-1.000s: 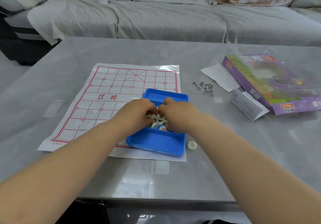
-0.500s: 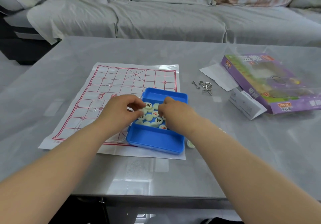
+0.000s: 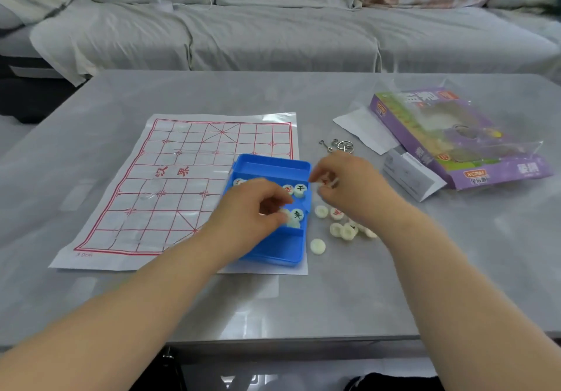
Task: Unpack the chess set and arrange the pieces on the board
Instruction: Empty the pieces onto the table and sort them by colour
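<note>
Pinching a white piece [image 3: 288,219] inside the blue box [image 3: 273,251], the left hand [image 3: 252,208] is nearer the board [image 3: 170,196], leftward. Right of the box, the right hand [image 3: 352,190] pinches a red-marked piece [image 3: 325,182].

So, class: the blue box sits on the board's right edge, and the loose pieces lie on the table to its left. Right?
Wrong side: the head view shows the loose pieces on the table right of the blue box, which does sit on the board's right edge.
</note>
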`<state>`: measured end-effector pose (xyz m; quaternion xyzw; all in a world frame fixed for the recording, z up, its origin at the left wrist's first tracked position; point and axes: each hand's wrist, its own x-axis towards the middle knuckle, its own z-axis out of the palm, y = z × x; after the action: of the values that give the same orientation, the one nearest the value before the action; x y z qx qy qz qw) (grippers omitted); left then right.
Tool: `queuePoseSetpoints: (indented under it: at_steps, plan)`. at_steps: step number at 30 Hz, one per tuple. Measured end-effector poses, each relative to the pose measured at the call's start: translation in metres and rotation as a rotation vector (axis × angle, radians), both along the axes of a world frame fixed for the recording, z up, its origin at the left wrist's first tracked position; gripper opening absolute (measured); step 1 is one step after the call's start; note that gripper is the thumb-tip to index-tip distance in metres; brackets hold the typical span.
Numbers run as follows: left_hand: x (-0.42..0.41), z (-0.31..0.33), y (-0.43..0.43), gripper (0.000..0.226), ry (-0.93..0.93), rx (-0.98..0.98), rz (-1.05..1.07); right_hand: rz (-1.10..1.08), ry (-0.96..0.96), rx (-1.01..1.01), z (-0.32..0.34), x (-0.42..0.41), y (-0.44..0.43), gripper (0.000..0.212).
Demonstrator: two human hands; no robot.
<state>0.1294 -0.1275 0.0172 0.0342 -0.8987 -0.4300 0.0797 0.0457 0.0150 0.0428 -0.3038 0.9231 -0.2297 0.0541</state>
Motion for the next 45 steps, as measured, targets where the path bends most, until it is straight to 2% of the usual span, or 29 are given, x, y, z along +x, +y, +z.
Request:
queuePoseSetpoints:
  at_steps: [3, 7, 13, 17, 20, 23, 26, 30, 33, 39, 42, 45]
  plan:
    - [0.000, -0.010, 0.035, 0.016, -0.007, -0.089, -0.191, -0.111, -0.076, -0.037, -0.010, 0.010, 0.043, 0.023]
    - [-0.005, -0.022, 0.075, 0.022, 0.033, -0.219, -0.297, -0.129, -0.079, -0.048, -0.029, 0.021, 0.070, 0.023]
    - [-0.018, -0.026, 0.088, 0.026, 0.140, -0.424, -0.237, -0.154, -0.082, -0.031, -0.041, 0.016, 0.084, 0.027]
    - [-0.009, -0.018, 0.074, 0.022, 0.199, -0.347, -0.240, -0.183, -0.059, -0.032, -0.042, 0.014, 0.086, 0.032]
    - [-0.002, -0.011, 0.047, 0.017, 0.223, -0.288, -0.111, -0.211, -0.077, -0.023, -0.042, 0.013, 0.088, 0.033]
    - [0.002, -0.008, 0.009, 0.017, 0.126, -0.287, 0.094, -0.221, -0.109, 0.010, -0.044, 0.013, 0.088, 0.031]
    - [0.008, -0.009, -0.022, 0.019, 0.044, -0.345, 0.191, -0.230, -0.139, -0.029, -0.042, 0.013, 0.088, 0.030]
    - [0.012, -0.015, -0.039, 0.026, -0.030, -0.418, 0.154, -0.329, -0.116, -0.132, -0.032, 0.012, 0.084, 0.029]
    - [0.008, -0.017, -0.038, 0.029, -0.088, -0.469, 0.098, -0.266, -0.077, -0.205, -0.021, 0.014, 0.064, 0.024]
    - [-0.016, 0.001, -0.035, 0.028, -0.292, -0.548, -0.031, 0.078, -0.048, -0.044, -0.004, 0.012, -0.004, 0.029]
    - [-0.024, 0.002, -0.035, 0.022, -0.287, -0.610, -0.083, 0.153, -0.005, 0.160, -0.004, 0.003, -0.029, 0.034]
    - [-0.024, -0.001, -0.039, 0.017, -0.220, -0.552, -0.082, 0.193, 0.045, 0.360, -0.012, -0.003, -0.043, 0.036]
